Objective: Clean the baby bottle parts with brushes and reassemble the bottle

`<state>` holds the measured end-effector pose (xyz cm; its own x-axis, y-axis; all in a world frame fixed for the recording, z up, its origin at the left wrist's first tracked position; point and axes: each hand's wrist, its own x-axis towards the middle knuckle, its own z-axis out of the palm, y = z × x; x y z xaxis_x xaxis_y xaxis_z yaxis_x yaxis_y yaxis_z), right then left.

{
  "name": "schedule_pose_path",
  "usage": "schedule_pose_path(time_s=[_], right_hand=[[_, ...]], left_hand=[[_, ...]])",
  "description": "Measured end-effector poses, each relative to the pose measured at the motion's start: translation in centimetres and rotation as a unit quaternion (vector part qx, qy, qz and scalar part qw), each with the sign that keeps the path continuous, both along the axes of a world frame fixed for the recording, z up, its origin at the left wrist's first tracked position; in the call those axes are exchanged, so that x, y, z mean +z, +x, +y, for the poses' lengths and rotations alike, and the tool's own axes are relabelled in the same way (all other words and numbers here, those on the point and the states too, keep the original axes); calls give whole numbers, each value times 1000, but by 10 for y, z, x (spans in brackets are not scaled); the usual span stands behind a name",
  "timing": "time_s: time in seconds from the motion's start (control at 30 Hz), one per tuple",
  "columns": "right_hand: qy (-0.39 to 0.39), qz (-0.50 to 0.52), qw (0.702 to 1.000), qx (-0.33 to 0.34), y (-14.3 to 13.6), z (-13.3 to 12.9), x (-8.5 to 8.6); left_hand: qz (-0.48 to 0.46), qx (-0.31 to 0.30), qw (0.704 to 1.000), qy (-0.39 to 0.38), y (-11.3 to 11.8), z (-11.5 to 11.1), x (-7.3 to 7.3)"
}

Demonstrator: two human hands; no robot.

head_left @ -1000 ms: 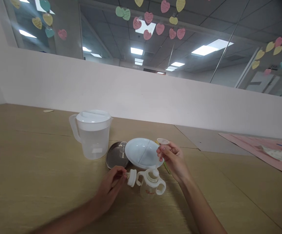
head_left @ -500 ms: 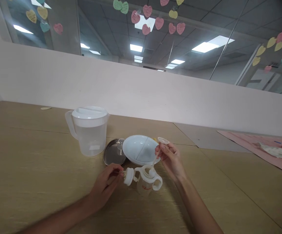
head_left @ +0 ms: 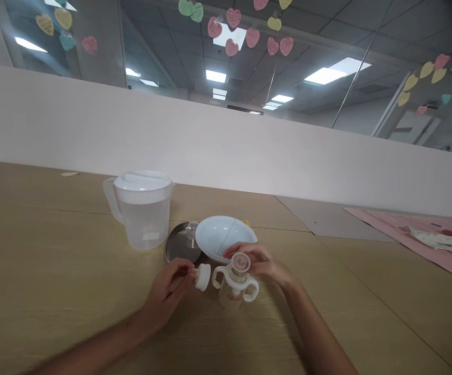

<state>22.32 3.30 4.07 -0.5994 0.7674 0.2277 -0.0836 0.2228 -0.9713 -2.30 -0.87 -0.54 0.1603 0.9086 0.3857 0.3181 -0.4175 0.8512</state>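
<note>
A baby bottle (head_left: 229, 299) with two white handles and red print stands upright on the table between my hands. In its mouth sits a straw piece with a clear round top (head_left: 240, 262); the white ball at its lower end shows inside the bottle. My right hand (head_left: 263, 264) curls around the back and right side of this clear top, its fingers partly hidden and slightly blurred. To the left of the bottle, my left hand (head_left: 171, 285) pinches the teat end of a white bottle cap (head_left: 203, 277), which is turned sideways and held apart from the bottle.
Behind my hands lie a white divided bowl (head_left: 216, 232) and a dark metal tray (head_left: 176, 247) with a small clear cup (head_left: 192, 230) on it. A lidded water jug (head_left: 147, 219) stands farther left. On the right lies a pink cloth (head_left: 390, 229).
My right hand has lowered the straw piece from above the bottle, and its clear top is now at the bottle's mouth. The cap in my left hand has moved slightly left and up.
</note>
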Motion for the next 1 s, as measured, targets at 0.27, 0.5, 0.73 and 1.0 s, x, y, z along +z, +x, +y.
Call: schedule_pose_path(time_s=[0.27,0.5,0.73,1.0], right_hand=[[239,-39,937,-250,-6,-6,-5],[631,-119,728,-239,-61,-50,-35],[471,-117,822,-299,-102,-67,-60],[245,12,935,-256,-102,-58,-82]], left_hand=[[2,-3,1000,8,-1,0,-6],[-67,-21,997,34,-2,-7,-8],[-1,-14,988,152,-11,-13,-9],[95,-90,966,225,-13,-14,-5]])
